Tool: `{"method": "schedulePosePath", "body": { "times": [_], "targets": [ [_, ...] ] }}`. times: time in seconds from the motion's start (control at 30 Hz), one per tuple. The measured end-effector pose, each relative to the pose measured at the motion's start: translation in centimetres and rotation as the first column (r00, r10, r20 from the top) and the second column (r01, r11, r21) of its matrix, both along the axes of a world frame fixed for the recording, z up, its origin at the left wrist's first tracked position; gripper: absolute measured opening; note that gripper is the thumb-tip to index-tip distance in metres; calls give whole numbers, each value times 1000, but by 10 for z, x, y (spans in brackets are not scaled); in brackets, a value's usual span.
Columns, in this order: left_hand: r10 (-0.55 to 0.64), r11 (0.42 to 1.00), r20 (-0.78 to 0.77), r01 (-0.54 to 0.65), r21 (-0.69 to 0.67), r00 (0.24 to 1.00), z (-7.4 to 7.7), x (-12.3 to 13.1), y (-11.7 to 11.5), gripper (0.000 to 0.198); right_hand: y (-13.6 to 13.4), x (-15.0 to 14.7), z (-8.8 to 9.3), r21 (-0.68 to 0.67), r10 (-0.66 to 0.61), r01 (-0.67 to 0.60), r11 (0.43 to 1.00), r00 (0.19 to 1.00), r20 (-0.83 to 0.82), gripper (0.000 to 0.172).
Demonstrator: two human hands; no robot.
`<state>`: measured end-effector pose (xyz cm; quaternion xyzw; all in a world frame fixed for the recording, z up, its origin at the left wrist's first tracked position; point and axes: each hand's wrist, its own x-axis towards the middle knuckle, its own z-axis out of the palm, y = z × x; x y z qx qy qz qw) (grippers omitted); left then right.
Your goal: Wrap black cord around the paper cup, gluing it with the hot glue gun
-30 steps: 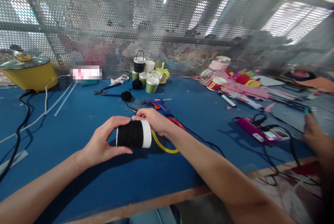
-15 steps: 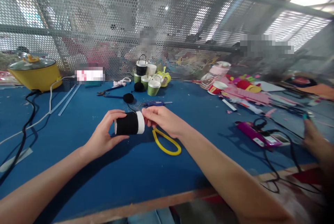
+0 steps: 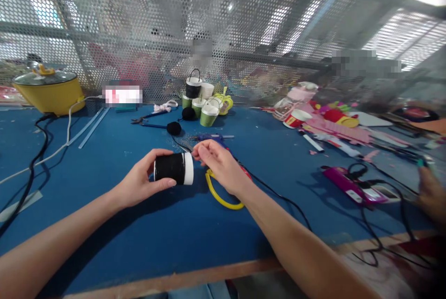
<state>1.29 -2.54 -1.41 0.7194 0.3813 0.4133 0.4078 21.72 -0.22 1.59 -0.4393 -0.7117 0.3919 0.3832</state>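
My left hand (image 3: 148, 176) is closed around a small paper cup (image 3: 188, 169) lying on its side, its body wrapped in black yarn and its white rim toward the right. My right hand (image 3: 216, 162) pinches black yarn close by that rim; the tiny bit between the fingertips is hard to see. A strand leads back from there to a small black yarn ball (image 3: 173, 128) on the table. Under my right hand lie scissors with yellow handles (image 3: 225, 202), partly covered by the hand. Just behind is a blue glue gun (image 3: 211, 137).
Pliers (image 3: 139, 121) and several wrapped cups (image 3: 209, 115) stand or lie at the back. A yellow electric pot (image 3: 49, 92) is far left, with cables. At right are a purple box (image 3: 343, 186), pink craft pieces (image 3: 351, 133) and another person's hand (image 3: 430, 192).
The view has shifted slightly, moving the scene rightward. My left thumb lies farther over the yarn wrap, and my right hand has drawn a little away from the rim.
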Motion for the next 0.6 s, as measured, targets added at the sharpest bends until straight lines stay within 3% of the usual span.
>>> {"method": "schedulePosePath", "body": {
  "times": [0.2,0.4,0.6],
  "targets": [
    [-45,997,-75,50,66,996,2,-1,-3,45,1,-1,2,-100,173,-169,981,984,36,50],
    [-68,992,-162,84,97,985,2,-1,-4,46,3,-6,3,-262,149,-187,947,976,-156,59],
    [-55,981,-259,101,168,964,0,0,-5,45,9,-14,13,-229,149,-210,951,955,-257,56]
  ]
}}
